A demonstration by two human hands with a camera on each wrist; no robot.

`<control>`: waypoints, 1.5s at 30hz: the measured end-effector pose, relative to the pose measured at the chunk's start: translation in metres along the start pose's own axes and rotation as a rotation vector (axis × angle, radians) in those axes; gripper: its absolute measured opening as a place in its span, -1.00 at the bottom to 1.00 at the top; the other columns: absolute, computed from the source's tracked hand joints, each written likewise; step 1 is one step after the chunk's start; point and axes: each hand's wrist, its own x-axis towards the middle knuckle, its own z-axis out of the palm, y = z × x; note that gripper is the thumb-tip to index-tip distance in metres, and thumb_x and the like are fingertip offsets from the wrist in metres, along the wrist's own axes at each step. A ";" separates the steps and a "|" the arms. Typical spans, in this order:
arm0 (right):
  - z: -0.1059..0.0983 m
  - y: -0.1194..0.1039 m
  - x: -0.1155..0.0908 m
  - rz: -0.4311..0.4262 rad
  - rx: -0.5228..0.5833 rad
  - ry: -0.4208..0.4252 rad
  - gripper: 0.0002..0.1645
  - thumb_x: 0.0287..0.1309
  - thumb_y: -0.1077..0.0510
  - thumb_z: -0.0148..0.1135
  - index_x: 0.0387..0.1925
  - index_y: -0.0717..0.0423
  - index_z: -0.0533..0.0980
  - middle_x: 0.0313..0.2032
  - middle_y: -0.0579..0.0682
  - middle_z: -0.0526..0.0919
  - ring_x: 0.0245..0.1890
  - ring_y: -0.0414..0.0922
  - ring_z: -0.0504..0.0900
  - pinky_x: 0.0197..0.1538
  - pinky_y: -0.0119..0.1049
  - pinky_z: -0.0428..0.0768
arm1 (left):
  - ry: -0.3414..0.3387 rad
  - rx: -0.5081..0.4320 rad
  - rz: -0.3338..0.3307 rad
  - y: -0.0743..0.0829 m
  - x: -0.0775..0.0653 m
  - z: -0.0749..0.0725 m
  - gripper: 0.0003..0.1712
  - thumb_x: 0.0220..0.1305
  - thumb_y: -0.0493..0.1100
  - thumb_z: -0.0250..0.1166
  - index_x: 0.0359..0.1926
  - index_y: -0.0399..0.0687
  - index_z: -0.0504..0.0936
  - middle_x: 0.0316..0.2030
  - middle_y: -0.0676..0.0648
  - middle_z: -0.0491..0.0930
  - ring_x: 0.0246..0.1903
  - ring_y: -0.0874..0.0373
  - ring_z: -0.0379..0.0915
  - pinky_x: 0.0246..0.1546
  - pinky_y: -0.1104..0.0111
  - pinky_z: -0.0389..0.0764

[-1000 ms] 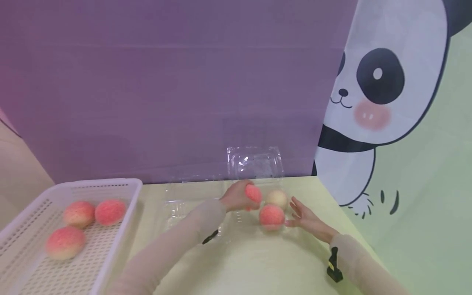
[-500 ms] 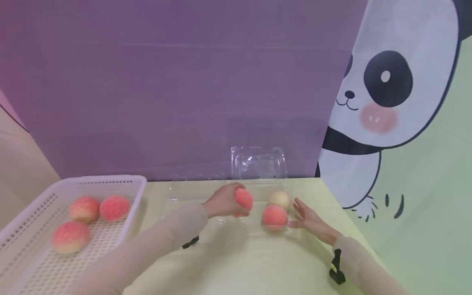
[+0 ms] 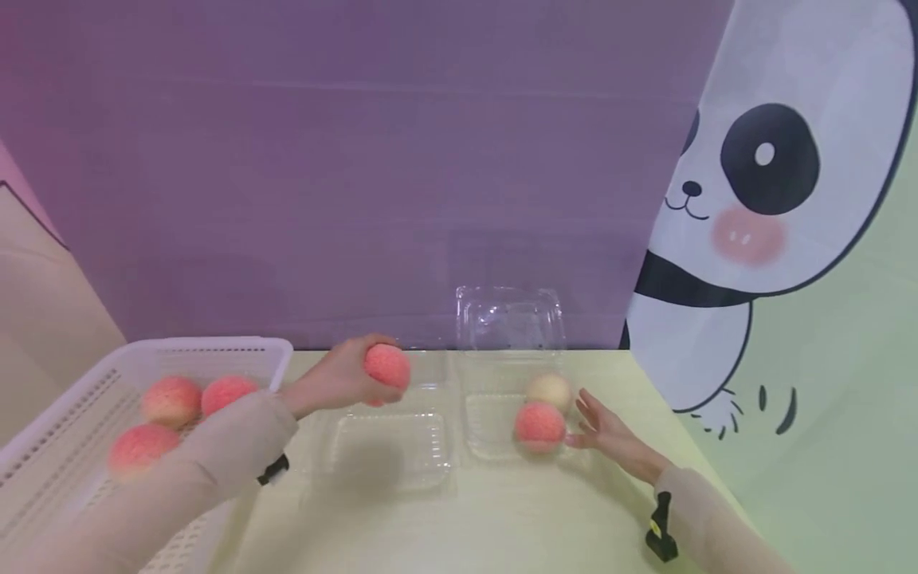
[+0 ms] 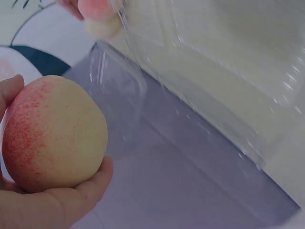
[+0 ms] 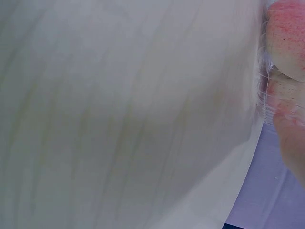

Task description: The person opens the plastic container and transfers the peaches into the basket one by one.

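My left hand (image 3: 337, 379) grips a pink-and-cream peach (image 3: 387, 367), raised over the left clear plastic container (image 3: 387, 474). In the left wrist view, the fingers and thumb curve round this peach (image 4: 57, 133). The right clear container (image 3: 484, 454) holds a pink peach (image 3: 540, 428) in front of a cream-looking peach (image 3: 551, 391). Beside that container's right wall is my right hand (image 3: 613, 438), fingers spread and relaxed. Its fingertips are close to the wall; whether they touch it I cannot tell. One fingertip (image 5: 290, 143) shows near the peach (image 5: 288, 38) in the right wrist view.
A white perforated basket (image 3: 283, 355) stands on the left, with several peaches (image 3: 172, 401) in it, partly behind my left sleeve. The right container's lid (image 3: 509, 319) stands up against the purple backdrop (image 3: 358, 199). A panda picture (image 3: 770, 159) covers the right wall.
The left hand has carried its peach leftward from the right container to above the left one. My right hand has stayed by the right container. The head view has shifted slightly.
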 end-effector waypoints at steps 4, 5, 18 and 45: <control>0.001 0.000 -0.001 0.002 -0.002 0.006 0.23 0.03 0.11 0.28 0.39 0.15 -0.42 0.40 0.26 -0.33 0.35 0.28 -0.15 0.32 0.19 -0.05 | 0.028 0.021 -0.014 -0.019 -0.011 -0.030 -0.23 -0.18 -0.13 0.46 0.13 -0.10 0.39 -0.07 -0.20 0.51 -0.26 0.05 0.52 -0.35 0.30 0.61; 0.001 0.000 -0.001 0.003 -0.005 0.007 0.23 0.03 0.11 0.28 0.39 0.15 -0.42 0.40 0.26 -0.33 0.35 0.28 -0.14 0.32 0.19 -0.05 | 0.030 0.014 -0.026 -0.024 -0.014 -0.036 -0.23 -0.17 -0.12 0.46 0.14 -0.10 0.37 -0.05 -0.20 0.50 -0.25 0.04 0.52 -0.34 0.29 0.61; 0.001 -0.003 -0.001 0.021 -0.011 0.016 0.23 0.03 0.10 0.28 0.39 0.15 -0.42 0.40 0.26 -0.33 0.35 0.28 -0.15 0.31 0.19 -0.06 | 0.042 0.039 -0.139 -0.096 -0.041 -0.092 -0.04 -0.05 0.12 0.39 0.28 -0.15 0.16 0.15 -0.27 0.32 -0.02 -0.11 0.35 -0.24 0.22 0.56; 0.002 -0.004 -0.001 0.025 -0.013 0.012 0.23 0.04 0.08 0.27 0.39 0.14 -0.43 0.40 0.25 -0.34 0.36 0.27 -0.17 0.32 0.19 -0.07 | -0.049 0.023 -0.161 -0.181 -0.067 -0.080 -0.14 -0.09 -0.17 0.39 0.23 -0.35 0.22 -0.13 -0.25 0.51 -0.36 0.10 0.51 -0.35 0.34 0.55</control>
